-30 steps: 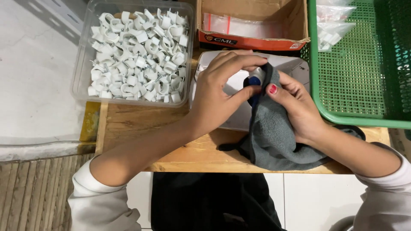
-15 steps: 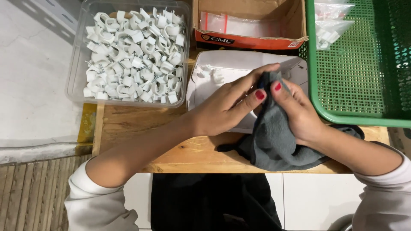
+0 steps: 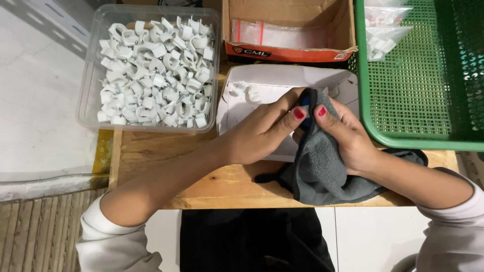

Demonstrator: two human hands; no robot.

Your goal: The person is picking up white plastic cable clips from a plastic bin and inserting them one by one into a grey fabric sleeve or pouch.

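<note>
My left hand and my right hand meet over a grey cloth that drapes onto the wooden table. Both hands pinch the cloth's upper fold, where a small blue object peeks out between the fingers. What the blue object is stays hidden by the cloth. Just behind the hands lies a shallow white tray holding a few white clips.
A clear plastic tub full of white cable clips with nails stands at the back left. A cardboard box with small plastic bags sits behind the tray. A green mesh basket with bagged items fills the right.
My left hand has shifted from curling over the blue object to pinching the cloth's top fold beside my right thumb. The cloth now covers more of the blue object.
</note>
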